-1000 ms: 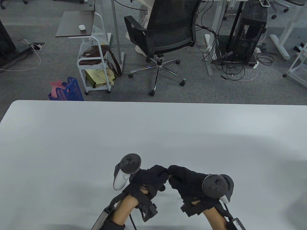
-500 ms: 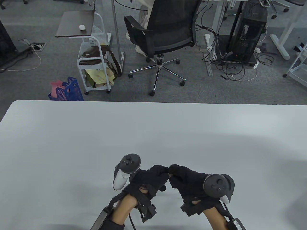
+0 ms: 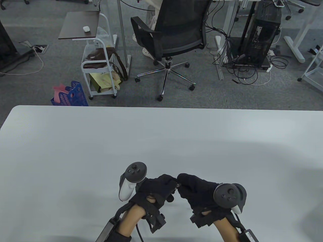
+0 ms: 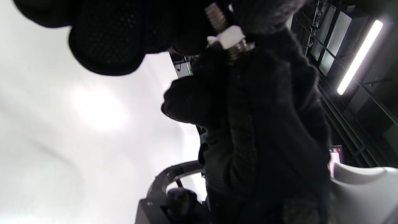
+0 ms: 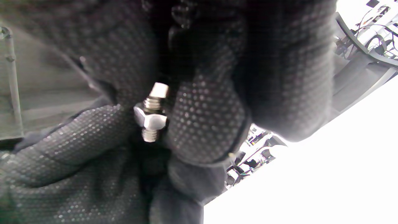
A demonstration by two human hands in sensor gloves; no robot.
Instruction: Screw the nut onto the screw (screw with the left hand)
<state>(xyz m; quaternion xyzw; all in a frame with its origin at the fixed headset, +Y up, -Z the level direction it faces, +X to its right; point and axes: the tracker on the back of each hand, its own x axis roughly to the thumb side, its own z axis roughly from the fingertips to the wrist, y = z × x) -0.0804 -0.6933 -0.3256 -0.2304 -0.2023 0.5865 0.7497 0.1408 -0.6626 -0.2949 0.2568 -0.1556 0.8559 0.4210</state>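
Both gloved hands meet fingertip to fingertip low over the white table, near its front edge. A short silver screw carries a pale hex nut partway along its thread. My right hand grips one end of the screw; in the left wrist view that end disappears into the right glove. My left hand pinches around the nut, and the free threaded end pokes out between its fingers. In the table view the gloves hide the screw and nut almost completely.
The table's far edge runs across the middle of the table view. Beyond it on the floor stand a black office chair, a white trolley and a blue basket.
Both hands stay in place. My left fingers shift slightly around the nut, and my right hand barely moves.
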